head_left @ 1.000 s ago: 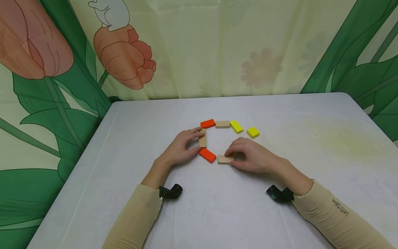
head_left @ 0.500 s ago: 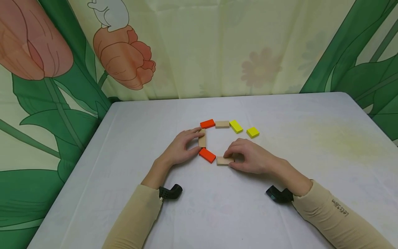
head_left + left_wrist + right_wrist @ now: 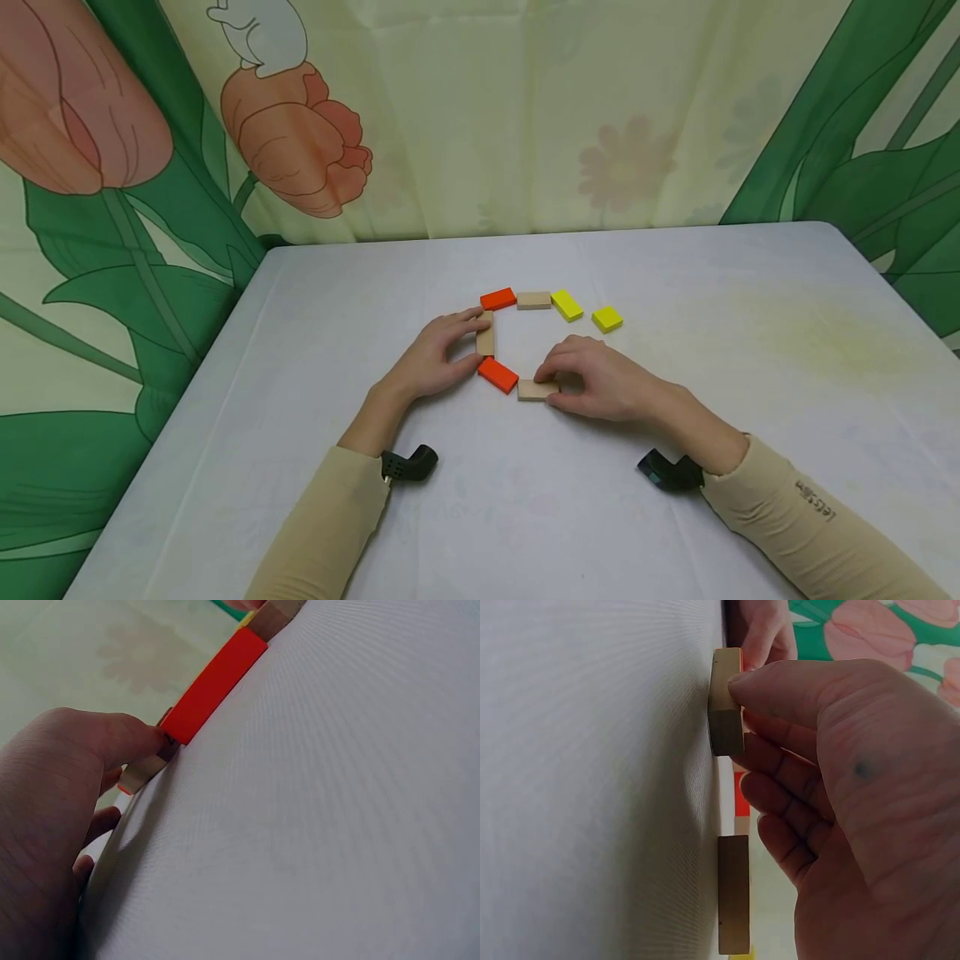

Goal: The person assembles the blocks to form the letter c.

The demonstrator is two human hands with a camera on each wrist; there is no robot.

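Observation:
Flat rectangular blocks form a partial ring on the table. My right hand [image 3: 603, 379] pinches a plain wooden block [image 3: 529, 390] between thumb and fingers at the ring's near side. Its left end sits right at the corner of a red block [image 3: 498, 376]. At the left side, my left hand [image 3: 429, 354] holds another wooden block [image 3: 486, 337], fingers on its far end and thumb at its near end. The left wrist view has the left thumb [image 3: 135, 740] close against the red block [image 3: 217, 684]. In the right wrist view, the pinched wooden block [image 3: 726, 701] lies flat.
Along the far side run a red block [image 3: 498, 298], a wooden block [image 3: 534, 300] and a yellow block [image 3: 567, 305]. Another yellow block [image 3: 607, 318] lies apart, to the right. A white cloth covers the table [image 3: 465, 517]; a printed curtain [image 3: 465, 125] hangs behind.
My right hand has slid its wooden block left and slightly nearer, narrowing the gap to the near red block. The left hand has stayed in place.

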